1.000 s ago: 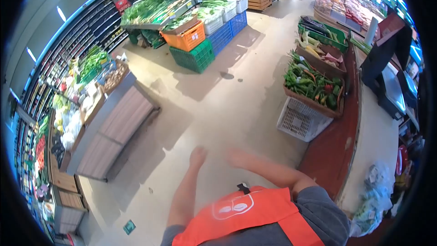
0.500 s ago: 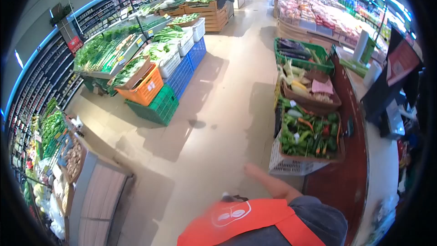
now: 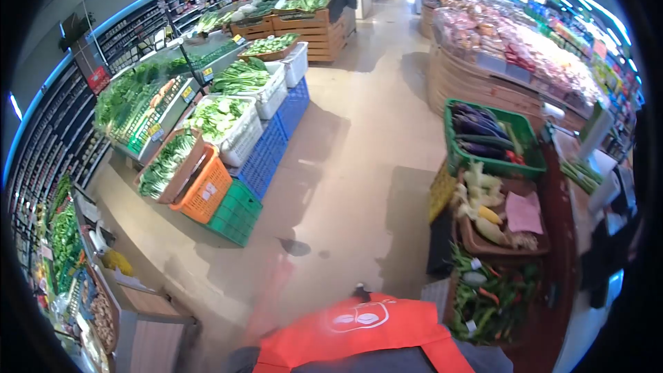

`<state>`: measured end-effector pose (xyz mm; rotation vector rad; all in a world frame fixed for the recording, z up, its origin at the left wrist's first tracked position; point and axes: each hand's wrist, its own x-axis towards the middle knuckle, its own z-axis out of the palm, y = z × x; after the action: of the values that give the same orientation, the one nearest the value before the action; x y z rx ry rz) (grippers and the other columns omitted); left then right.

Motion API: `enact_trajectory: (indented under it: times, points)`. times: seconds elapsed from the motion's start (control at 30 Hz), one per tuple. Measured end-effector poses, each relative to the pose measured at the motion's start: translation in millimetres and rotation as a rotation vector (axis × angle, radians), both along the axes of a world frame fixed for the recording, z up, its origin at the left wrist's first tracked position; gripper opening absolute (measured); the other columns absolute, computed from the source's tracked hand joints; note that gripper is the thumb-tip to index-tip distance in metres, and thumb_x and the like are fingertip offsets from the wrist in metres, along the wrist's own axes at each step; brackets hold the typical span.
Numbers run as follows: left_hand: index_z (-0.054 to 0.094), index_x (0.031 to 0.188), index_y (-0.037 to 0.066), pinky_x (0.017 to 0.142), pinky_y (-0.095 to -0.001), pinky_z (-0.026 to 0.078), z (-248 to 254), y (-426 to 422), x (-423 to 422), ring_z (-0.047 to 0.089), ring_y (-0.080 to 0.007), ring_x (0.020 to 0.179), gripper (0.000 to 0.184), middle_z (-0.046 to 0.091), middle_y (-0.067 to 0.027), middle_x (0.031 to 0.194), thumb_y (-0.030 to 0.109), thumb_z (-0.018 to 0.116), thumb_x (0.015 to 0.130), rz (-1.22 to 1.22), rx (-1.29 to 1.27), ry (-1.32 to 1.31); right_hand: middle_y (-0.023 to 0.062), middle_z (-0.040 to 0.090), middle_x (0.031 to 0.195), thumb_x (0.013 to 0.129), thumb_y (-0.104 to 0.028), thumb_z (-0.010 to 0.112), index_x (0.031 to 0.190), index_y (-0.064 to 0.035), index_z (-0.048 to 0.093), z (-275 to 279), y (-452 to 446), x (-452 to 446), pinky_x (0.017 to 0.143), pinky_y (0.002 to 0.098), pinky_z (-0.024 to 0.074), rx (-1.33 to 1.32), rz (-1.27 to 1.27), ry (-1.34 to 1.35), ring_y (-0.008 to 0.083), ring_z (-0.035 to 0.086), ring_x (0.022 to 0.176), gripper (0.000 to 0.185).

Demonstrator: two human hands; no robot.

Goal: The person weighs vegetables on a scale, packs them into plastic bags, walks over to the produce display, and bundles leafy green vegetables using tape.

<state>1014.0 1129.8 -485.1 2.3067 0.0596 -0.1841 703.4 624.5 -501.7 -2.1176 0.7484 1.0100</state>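
A faint reddish smear of motion left of the apron is my left arm, with my left hand [image 3: 277,273] at its upper end over the floor. Its fingers cannot be made out, nor anything in them. My right hand does not show. Across the bottom lies the red apron [image 3: 352,328] with a white print, worn over a dark shirt. To the right stand a green crate [image 3: 452,141] of eggplants, a brown basket [image 3: 476,242] with corn and a pink sheet, and a container of green peppers [image 3: 494,304].
Stacked orange [image 3: 204,186], green [image 3: 235,214] and blue crates [image 3: 259,173] carry leafy vegetables on the left. A produce stand [image 3: 155,342] fills the lower left. Wooden crates [image 3: 311,34] stand farther up the aisle; a counter [image 3: 577,290] runs along the right edge.
The view has moved forward along the aisle, so the side crates are nearer. My right arm has left the view. My left arm, out of view half a second ago, shows again as a blur.
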Motion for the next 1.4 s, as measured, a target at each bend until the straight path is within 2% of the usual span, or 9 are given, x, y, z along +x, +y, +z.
enact_trajectory:
  times: [0.07,0.23,0.3,0.47,0.53,0.67,0.83,1.23,1.4]
  points:
    - [0.062,0.081,0.009,0.049,-0.0297,0.042,-7,26,-10,0.052,-0.0123,0.058,0.015,0.058,-0.0028,0.068,0.023,0.056,0.083,-0.038,-0.082,0.590,0.0170,0.063,0.074,0.079,-0.016,0.057,0.089,0.0001,0.063,-10,-15,76,0.058,0.0401,0.0480,-0.022,0.048,-0.034,0.0259,0.060,0.064,0.020]
    - [0.062,0.085,0.008,0.054,-0.0313,0.043,-13,22,37,0.053,-0.0141,0.064,0.017,0.059,-0.0045,0.073,0.023,0.055,0.083,-0.053,0.215,0.957,0.0141,0.063,0.069,0.075,-0.011,0.057,0.092,0.0020,0.063,-53,-73,386,0.055,0.0375,0.0485,-0.184,0.050,-0.504,0.0226,0.060,0.061,0.022]
    - [0.062,0.087,0.008,0.056,-0.0320,0.044,-22,11,95,0.053,-0.0148,0.066,0.017,0.059,-0.0052,0.075,0.023,0.055,0.083,-0.046,0.230,0.992,0.0133,0.063,0.068,0.075,-0.010,0.055,0.095,0.0033,0.062,82,-55,496,0.054,0.0355,0.0483,0.057,-0.298,-0.703,0.0208,0.060,0.060,0.025]
    - [0.062,0.091,0.007,0.062,-0.0336,0.045,-44,-24,316,0.055,-0.0166,0.071,0.020,0.060,-0.0069,0.080,0.024,0.055,0.083,-0.110,0.206,0.890,0.0122,0.063,0.070,0.079,-0.018,0.053,0.095,0.0015,0.064,115,-60,672,0.056,0.0316,0.0480,0.119,-0.313,-0.734,0.0177,0.059,0.063,0.028]
    - [0.062,0.093,0.007,0.064,-0.0342,0.046,-76,-39,426,0.055,-0.0173,0.073,0.021,0.060,-0.0076,0.082,0.024,0.055,0.084,-0.095,0.126,0.762,0.0091,0.061,0.065,0.075,-0.015,0.052,0.074,-0.0024,0.063,1,-99,675,0.050,0.0344,0.0462,0.184,0.063,-0.634,0.0181,0.056,0.055,0.018]
    - [0.063,0.096,0.006,0.068,-0.0355,0.047,-99,-124,661,0.056,-0.0187,0.078,0.023,0.061,-0.0090,0.085,0.024,0.054,0.084,0.147,-0.664,0.456,0.0091,0.060,0.064,0.077,-0.014,0.050,0.078,-0.0020,0.062,21,-115,733,0.048,0.0329,0.0452,0.111,-0.055,-0.148,0.0173,0.056,0.054,0.017]
    - [0.061,0.104,0.002,0.077,-0.0340,0.045,53,-284,857,0.056,-0.0175,0.088,0.032,0.062,-0.0105,0.097,0.027,0.056,0.084,-0.026,-0.455,0.149,0.0090,0.058,0.064,0.079,-0.012,0.049,0.083,-0.0015,0.060,15,-170,888,0.046,0.0310,0.0439,0.088,-0.121,-0.082,0.0162,0.055,0.052,0.016]
    - [0.063,0.100,0.003,0.074,-0.0366,0.047,-35,-230,900,0.059,-0.0213,0.084,0.032,0.063,-0.0128,0.093,0.028,0.060,0.081,0.263,0.030,0.968,0.0087,0.055,0.062,0.084,-0.008,0.044,0.095,-0.0003,0.055,41,-354,1443,0.040,0.0265,0.0409,0.107,-0.175,-0.439,0.0137,0.053,0.049,0.018]
    - [0.063,0.100,0.003,0.074,-0.0383,0.047,-48,-261,1046,0.060,-0.0238,0.085,0.033,0.063,-0.0136,0.093,0.029,0.061,0.079,0.289,0.006,0.989,0.0048,0.053,0.058,0.086,-0.017,0.049,0.080,-0.0068,0.055,83,-315,1643,0.038,0.0264,0.0407,0.355,-0.289,-0.835,0.0137,0.052,0.047,0.014]
